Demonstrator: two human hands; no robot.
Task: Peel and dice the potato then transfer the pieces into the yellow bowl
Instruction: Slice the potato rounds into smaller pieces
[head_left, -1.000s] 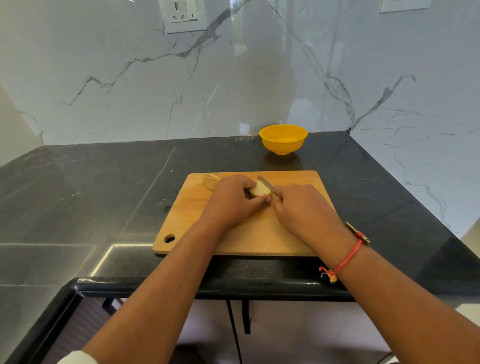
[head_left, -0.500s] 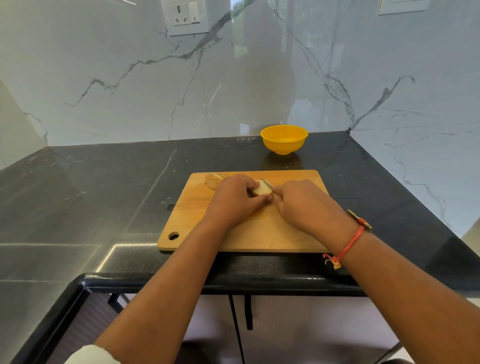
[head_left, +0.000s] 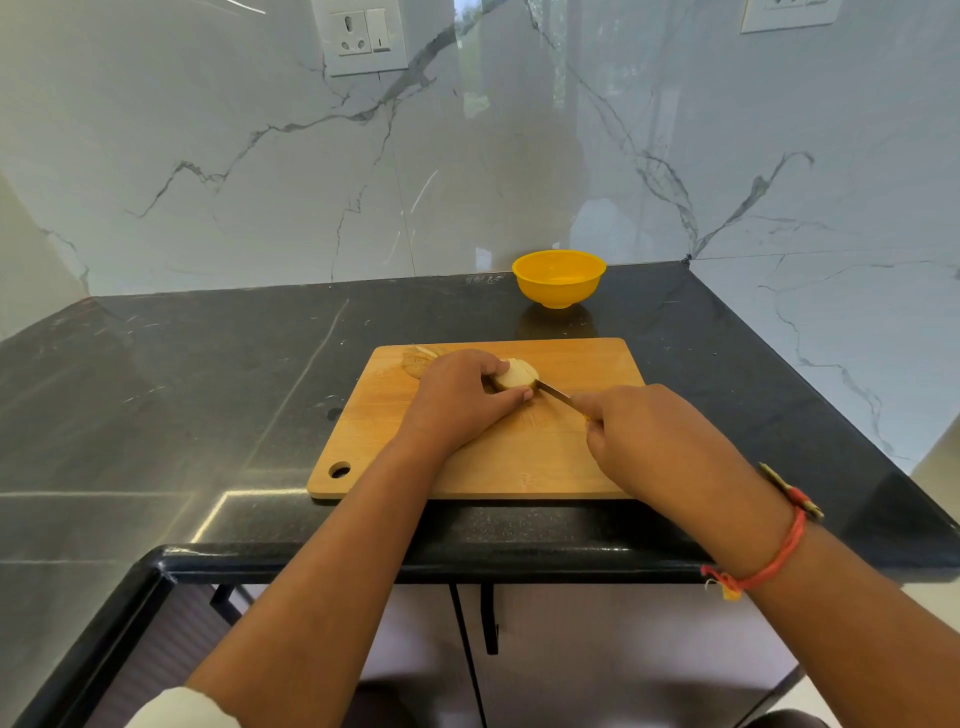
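Note:
A pale peeled potato (head_left: 516, 374) lies on the wooden cutting board (head_left: 582, 364), and my left hand (head_left: 457, 397) grips it from the left with curled fingers and thumb. My right hand (head_left: 641, 441) holds a knife (head_left: 553, 392) by its handle, which the hand hides. The blade's tip is at the potato's near right side. The yellow bowl (head_left: 559, 278) stands empty beyond the board, near the back wall.
A small heap of brown peel (head_left: 415, 361) lies on the board's far left corner. The board rests on a black stone counter (head_left: 208, 389) whose front edge is just below it. Marble walls close the back and the right side.
My right hand has drawn back toward me and to the right, baring more of the blade. More of the potato shows past my left hand's fingers.

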